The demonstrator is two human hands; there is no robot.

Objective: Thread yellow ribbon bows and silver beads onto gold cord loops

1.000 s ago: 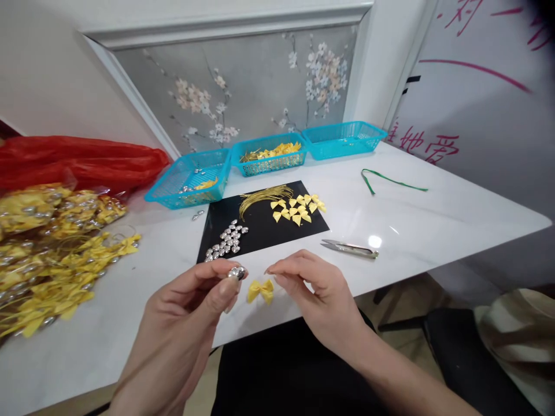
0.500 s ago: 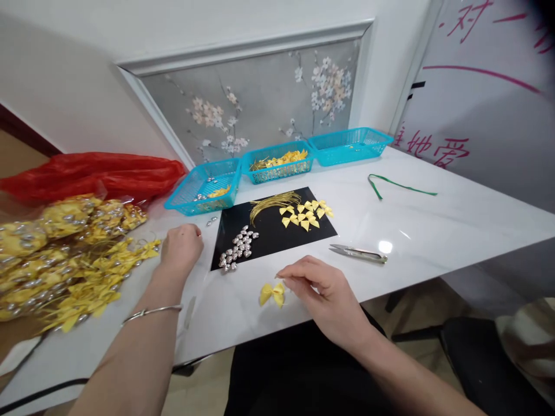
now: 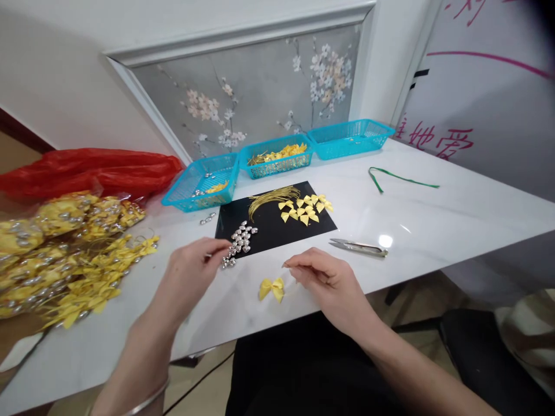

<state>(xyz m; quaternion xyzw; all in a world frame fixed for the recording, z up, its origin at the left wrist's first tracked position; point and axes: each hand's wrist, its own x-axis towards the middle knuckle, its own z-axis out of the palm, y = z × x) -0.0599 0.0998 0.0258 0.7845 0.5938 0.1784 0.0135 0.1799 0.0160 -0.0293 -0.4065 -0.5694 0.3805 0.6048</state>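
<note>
My left hand (image 3: 191,277) reaches over the near-left end of the silver heart-shaped beads (image 3: 241,236), thumb and fingers pinched together; whether a bead is between them is hidden. My right hand (image 3: 327,286) hovers close to a single yellow ribbon bow (image 3: 272,289), its fingertips pressed together just up and right of the bow. Anything in that pinch is too small to make out. The beads lie partly on a black mat (image 3: 277,234), along with a bundle of gold cords (image 3: 273,198) and a group of yellow bows (image 3: 306,212).
Small scissors (image 3: 359,247) and a green ribbon (image 3: 403,177) lie on the white table (image 3: 468,214). Blue baskets (image 3: 191,193) line the wall, one filled with bows. Bagged bow-and-bead strings (image 3: 78,219) and red mesh (image 3: 91,170) occupy the left side.
My left hand has moved right, from beside the bow strings to the silver beads. The right fingertips have drawn slightly away from the single bow, which lies almost where it was.
</note>
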